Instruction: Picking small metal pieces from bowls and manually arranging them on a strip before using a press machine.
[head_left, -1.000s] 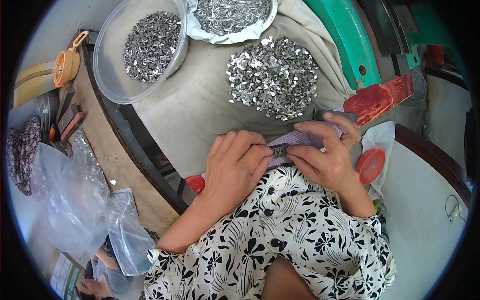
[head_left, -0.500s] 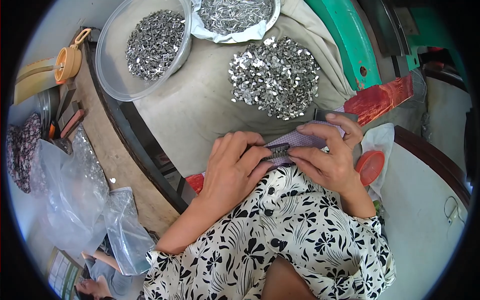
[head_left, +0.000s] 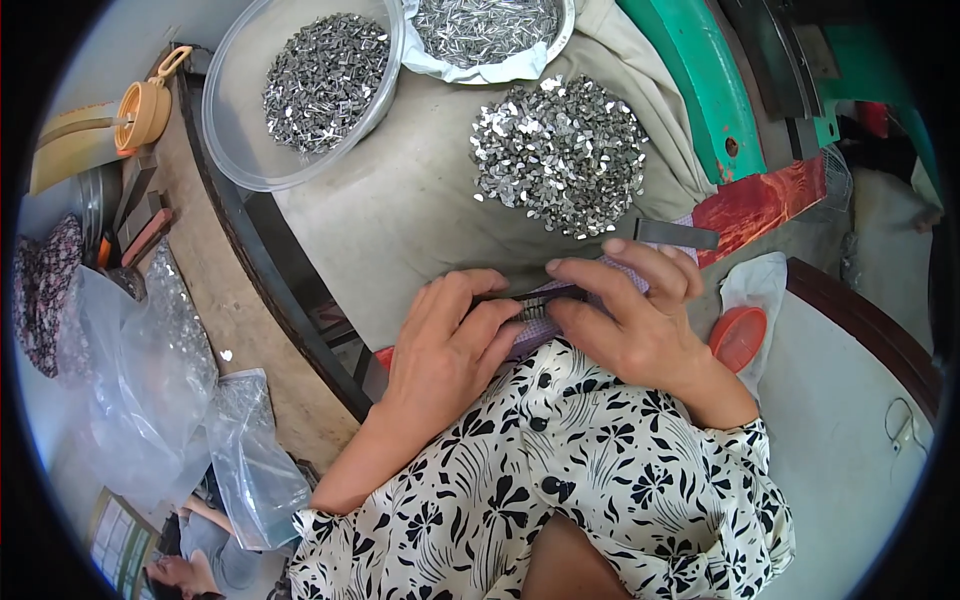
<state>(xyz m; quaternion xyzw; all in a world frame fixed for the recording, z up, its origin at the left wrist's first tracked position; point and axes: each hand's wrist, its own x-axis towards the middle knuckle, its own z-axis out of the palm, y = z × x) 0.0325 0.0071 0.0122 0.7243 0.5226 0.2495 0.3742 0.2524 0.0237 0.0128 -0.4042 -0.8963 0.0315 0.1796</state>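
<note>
Low over my lap, a narrow dark strip (head_left: 538, 297) with a row of small metal pieces along it lies between my two hands. My left hand (head_left: 428, 335) pinches its left end between thumb and fingers. At the other end, my right hand (head_left: 640, 335) holds the strip with thumb and forefinger, its other fingers raised and bent. The fingertips hide both ends of the strip. Beneath it is a lilac checked cloth (head_left: 527, 340). A dark flat bar (head_left: 677, 234) lies just beyond my right fingers. Past my hands sits a heap of small shiny metal pieces (head_left: 560, 155).
A clear plastic tub (head_left: 235, 160) of small metal parts and a lined bowl (head_left: 552, 62) of thin metal pins stand at the back. Green machine framing (head_left: 700, 90) borders the right. A red dish (head_left: 738, 338) is beside my right wrist. Plastic bags (head_left: 140, 390) and another person (head_left: 215, 550) are left.
Both hands have shifted slightly left with the strip, and they sit a little farther apart. My right fingers have come away from over the dark bar, leaving more of it visible.
</note>
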